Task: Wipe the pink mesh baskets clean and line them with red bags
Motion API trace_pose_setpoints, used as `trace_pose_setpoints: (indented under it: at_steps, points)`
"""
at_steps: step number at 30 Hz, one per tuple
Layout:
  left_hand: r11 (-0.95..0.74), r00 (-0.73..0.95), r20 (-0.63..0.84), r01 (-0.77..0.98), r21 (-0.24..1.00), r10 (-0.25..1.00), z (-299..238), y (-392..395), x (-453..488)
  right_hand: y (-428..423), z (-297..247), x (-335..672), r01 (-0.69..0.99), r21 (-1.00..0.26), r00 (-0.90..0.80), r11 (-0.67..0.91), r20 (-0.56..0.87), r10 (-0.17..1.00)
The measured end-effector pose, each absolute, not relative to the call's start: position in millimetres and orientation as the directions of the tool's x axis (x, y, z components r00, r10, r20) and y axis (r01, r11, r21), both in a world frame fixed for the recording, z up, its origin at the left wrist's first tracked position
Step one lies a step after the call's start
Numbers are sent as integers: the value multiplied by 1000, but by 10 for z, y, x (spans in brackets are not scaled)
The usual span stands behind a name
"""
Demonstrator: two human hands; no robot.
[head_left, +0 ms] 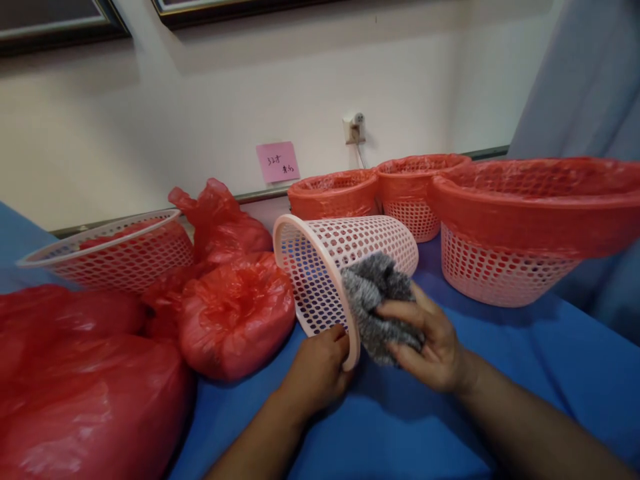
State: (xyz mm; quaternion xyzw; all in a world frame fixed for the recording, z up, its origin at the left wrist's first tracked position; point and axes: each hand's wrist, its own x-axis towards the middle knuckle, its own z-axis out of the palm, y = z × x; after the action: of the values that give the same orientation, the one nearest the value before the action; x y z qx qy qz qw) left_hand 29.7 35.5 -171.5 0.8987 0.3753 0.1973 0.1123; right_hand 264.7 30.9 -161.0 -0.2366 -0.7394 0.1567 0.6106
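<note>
A pale pink perforated plastic basket [353,233] lies tipped on its side, its open mouth facing left. My left hand [320,367] is closed on the lower part of its rim, with some fingertips hidden behind the edge. In my right hand [433,343] is a bunched grey cloth [373,300], pressed against or close to the basket's outer side near the rim. Just left of the basket's mouth sits a tied red plastic bag [237,313], full and rounded.
Red-lined baskets [333,190], [417,180] and a larger lined basket [510,260] stand behind and to the right. At left are another basket [125,257] and a big red bag [90,400]. A blue cloth [400,433] covers the table. A pink note [278,162] and a socket [355,129] are on the wall.
</note>
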Motion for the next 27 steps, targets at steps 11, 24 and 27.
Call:
trace_pose_setpoints:
  at_steps: [11, 24, 27]
  points:
    - [-783, 463, 631, 388, 487, 622, -1715, 349, 207, 515, -1709, 2715, 240, -644, 71, 726, 758, 649]
    - [-784, 628, 471, 467, 408, 619, -1715, 351, 302, 496, -1712, 2707, 256, -657, 111, 709, 749, 653]
    - [-785, 654, 439, 469, 405, 617, -1722, 358, 300, 229, -1655, 2542, 144, -467, -183, 873, 854, 487]
